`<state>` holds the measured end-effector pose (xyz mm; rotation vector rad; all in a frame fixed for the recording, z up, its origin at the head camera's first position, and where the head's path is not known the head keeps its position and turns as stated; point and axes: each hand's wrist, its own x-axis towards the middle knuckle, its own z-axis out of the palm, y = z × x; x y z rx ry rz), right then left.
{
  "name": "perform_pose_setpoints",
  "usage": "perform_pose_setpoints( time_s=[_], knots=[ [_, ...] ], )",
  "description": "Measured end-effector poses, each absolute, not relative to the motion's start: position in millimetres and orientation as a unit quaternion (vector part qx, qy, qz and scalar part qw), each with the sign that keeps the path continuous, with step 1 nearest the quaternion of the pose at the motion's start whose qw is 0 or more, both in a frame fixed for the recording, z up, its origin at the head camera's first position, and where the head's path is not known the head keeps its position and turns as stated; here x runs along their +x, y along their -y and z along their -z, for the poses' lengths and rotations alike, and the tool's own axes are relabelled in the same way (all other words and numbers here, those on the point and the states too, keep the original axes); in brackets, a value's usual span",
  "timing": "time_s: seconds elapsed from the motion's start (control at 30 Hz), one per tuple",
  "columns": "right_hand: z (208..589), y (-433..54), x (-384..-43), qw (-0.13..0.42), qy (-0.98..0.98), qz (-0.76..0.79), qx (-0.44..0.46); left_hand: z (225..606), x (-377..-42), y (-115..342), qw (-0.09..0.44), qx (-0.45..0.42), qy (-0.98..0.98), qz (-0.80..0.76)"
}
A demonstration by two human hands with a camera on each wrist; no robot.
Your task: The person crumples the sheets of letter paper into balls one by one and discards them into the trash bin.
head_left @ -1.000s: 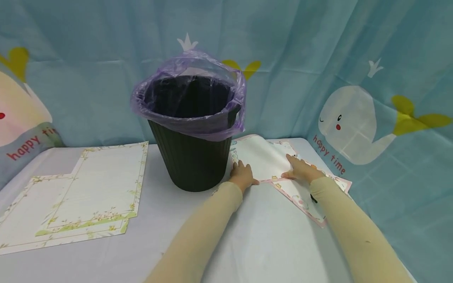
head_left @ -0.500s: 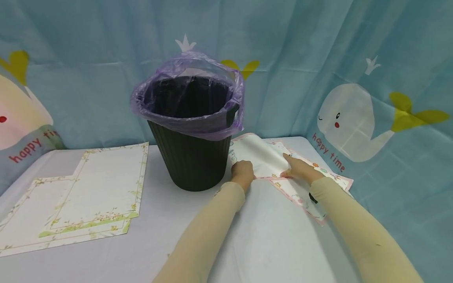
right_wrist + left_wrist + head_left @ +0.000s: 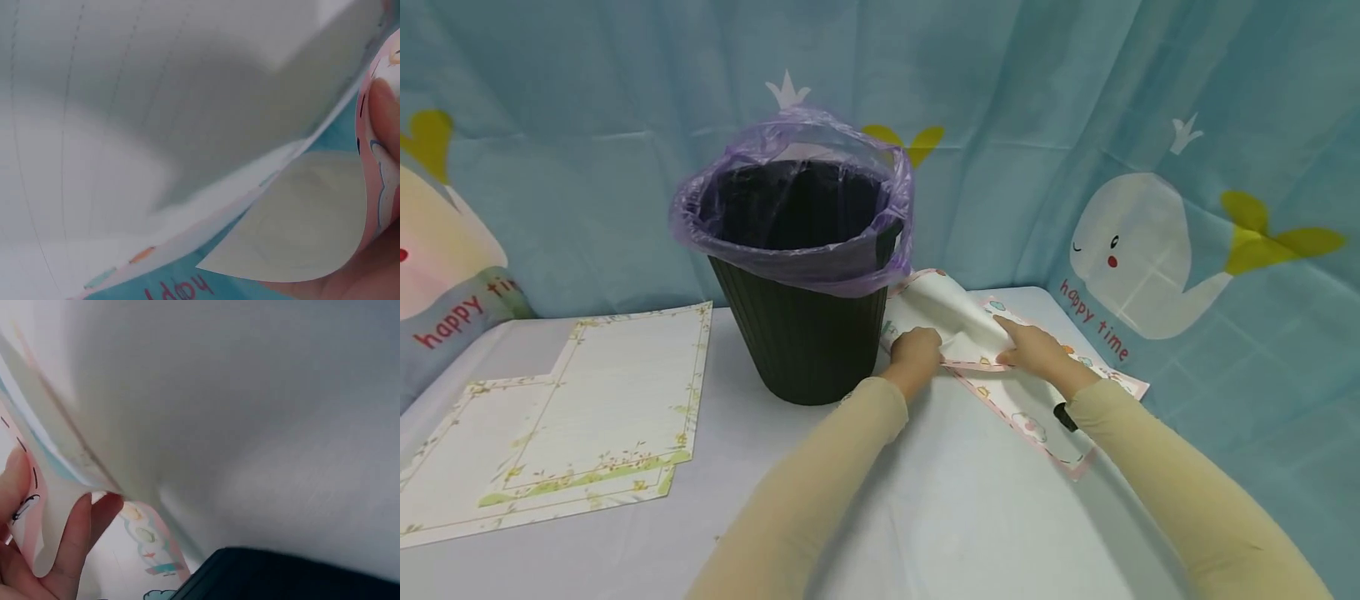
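Between my hands a pink-bordered sheet of writing paper (image 3: 951,321) bends up in the middle, above another pink-bordered sheet (image 3: 1030,417). My left hand (image 3: 916,358), beside the bin, pinches its near left part; the left wrist view shows the curled paper edge between thumb (image 3: 15,481) and fingers. On the other side my right hand (image 3: 1041,360) grips the sheet's right edge, and in the right wrist view the thumb (image 3: 384,112) presses on the folded-over border. The fingers behind the paper are partly hidden there.
A dark ribbed bin (image 3: 805,342) lined with a purple plastic bag (image 3: 790,262) stands left of my left hand. Farther left lie two overlapping sheets with green floral borders (image 3: 610,392). A blue whale-print curtain (image 3: 985,100) hangs behind the white table (image 3: 970,517).
My left hand has gone from spread fingers on the sheet to curled fingers gripping it. The sheet has lifted and bends more, and my right hand has stayed at its right edge.
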<state>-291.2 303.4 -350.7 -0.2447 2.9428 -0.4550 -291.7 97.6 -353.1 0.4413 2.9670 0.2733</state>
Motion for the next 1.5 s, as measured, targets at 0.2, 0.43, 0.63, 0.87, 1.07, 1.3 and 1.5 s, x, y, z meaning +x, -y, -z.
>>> perform_pose_setpoints(
  time_s=[0.2, 0.43, 0.63, 0.87, 1.07, 1.3, 1.5],
  knots=[
    [335, -313, -271, 0.042, -0.976, 0.187, -0.107, 338, -282, -98, 0.056, 0.202, -0.972, -0.111],
    [321, -322, -250, 0.039, -0.97, 0.207, -0.117, 330, -267, -100, 0.036, 0.251, -0.961, -0.11],
    [311, -328, -231, 0.035, -0.962, 0.235, -0.133, 327, -253, -100, 0.024, 0.279, -0.955, -0.094],
    [299, -333, -209, 0.014, -0.956, 0.252, -0.147, 324, -232, -93, -0.018, 0.304, -0.95, -0.073],
    [287, -335, -194, 0.011, -0.95, 0.268, -0.161, 319, -228, -73, -0.21, 0.318, -0.914, -0.139],
    [275, -346, -183, 0.04, -0.936, 0.279, -0.212, 308, -230, -60, -0.278, 0.344, -0.875, -0.2],
    [267, -351, -177, 0.057, -0.93, 0.285, -0.224, 292, -222, -52, -0.242, 0.315, -0.888, -0.233]
  ],
)
